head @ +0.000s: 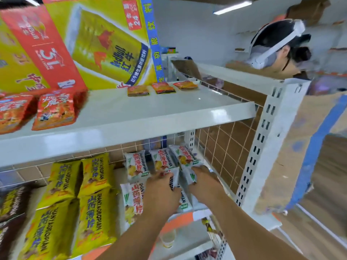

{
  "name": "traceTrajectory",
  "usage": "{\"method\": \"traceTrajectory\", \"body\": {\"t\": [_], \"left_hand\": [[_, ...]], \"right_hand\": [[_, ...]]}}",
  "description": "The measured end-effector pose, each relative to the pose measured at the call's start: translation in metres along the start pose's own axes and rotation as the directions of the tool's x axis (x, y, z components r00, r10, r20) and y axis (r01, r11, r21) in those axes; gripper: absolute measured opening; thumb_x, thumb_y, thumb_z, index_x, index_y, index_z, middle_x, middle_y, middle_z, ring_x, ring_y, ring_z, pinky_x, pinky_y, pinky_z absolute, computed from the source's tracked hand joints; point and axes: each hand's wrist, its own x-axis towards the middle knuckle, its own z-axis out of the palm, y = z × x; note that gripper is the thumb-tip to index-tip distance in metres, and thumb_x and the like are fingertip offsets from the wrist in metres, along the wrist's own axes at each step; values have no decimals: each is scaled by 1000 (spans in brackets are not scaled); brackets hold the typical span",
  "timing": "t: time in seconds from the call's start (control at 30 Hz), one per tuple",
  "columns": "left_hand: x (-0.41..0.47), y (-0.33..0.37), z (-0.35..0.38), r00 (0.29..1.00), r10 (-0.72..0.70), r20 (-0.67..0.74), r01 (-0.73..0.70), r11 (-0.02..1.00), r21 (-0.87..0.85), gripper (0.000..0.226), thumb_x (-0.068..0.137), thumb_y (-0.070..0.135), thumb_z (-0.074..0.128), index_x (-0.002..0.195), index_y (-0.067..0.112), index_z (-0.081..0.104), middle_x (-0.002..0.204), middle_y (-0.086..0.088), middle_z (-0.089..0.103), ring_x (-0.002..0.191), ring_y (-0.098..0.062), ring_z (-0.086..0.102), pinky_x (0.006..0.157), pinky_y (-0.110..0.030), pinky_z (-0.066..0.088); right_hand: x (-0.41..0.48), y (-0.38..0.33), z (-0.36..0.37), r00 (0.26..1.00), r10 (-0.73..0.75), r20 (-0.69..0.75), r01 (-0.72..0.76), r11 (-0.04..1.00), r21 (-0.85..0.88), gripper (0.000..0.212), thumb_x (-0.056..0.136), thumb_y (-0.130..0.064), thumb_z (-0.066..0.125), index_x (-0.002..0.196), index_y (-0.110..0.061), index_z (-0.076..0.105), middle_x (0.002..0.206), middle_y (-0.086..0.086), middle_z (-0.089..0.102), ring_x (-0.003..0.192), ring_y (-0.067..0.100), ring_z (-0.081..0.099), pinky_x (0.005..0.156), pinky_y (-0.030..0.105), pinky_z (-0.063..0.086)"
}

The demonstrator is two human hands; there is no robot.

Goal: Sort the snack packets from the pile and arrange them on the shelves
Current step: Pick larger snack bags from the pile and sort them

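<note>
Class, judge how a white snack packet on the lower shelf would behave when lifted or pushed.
The white snack packets look puffed, so probably light for their size. The one in the left hand bends at its edge, suggesting floppy film. Glossy wrap may slide on the smooth lower shelf.

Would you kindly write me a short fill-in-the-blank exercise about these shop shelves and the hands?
The left hand and the right hand each grip a plastic snack packet that is mainly ____.
The small orange packets in a row on the upper white metal shelf number ____.
On the lower white metal shelf, the yellow plastic snack packets lie to the ____ of both hands.
Missing words: white; three; left.
</note>
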Motion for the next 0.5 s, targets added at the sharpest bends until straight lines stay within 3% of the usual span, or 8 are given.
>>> {"method": "traceTrajectory", "body": {"t": [0.07,0.13,0.23,0.33,0.4,0.5], "left_hand": [[7,5,16,999,-35,0,35,996,85,31,79,39,46,100,27,65,104,2,64,95,-26,60,90,-40,49],[15,8,30,995,-94,-10,95,985,146,30,83,41,44,104,29,63,115,1,60,104,-30,57,97,-44,45],[20,14,51,986,-165,15,159,971,180,47,84,45,27,117,28,57,132,-5,53,123,-35,50,106,-49,39],[12,21,67,962,-245,118,219,955,198,60,98,51,33,154,31,29,166,-5,17,147,-41,21,113,-48,37],[8,23,75,956,-271,113,246,949,197,66,100,53,31,160,33,12,170,0,1,151,-41,11,112,-50,37],[9,22,82,957,-276,86,252,944,214,68,101,54,29,161,33,6,171,0,-2,152,-42,9,111,-52,36]], "right_hand": [[12,4,0,1000,-30,-4,30,999,-29,76,84,-57,51,153,-30,35,158,0,30,133,34,43,108,44,43],[22,5,-1,997,-75,-16,73,993,-93,71,88,-44,56,154,-29,33,159,2,28,132,35,42,106,45,44],[30,9,3,994,-106,15,107,982,-153,70,89,-37,57,153,-31,30,159,2,25,132,34,39,107,47,41],[28,20,20,990,-117,77,129,974,-184,74,91,-42,53,156,-37,18,166,-1,9,145,33,24,114,51,33],[30,28,29,989,-128,70,138,975,-173,76,93,-45,49,158,-39,9,168,-5,-1,150,31,15,116,51,29],[34,33,31,988,-150,44,155,976,-151,75,94,-45,47,158,-40,7,168,-8,-3,149,28,16,114,50,33]]}}
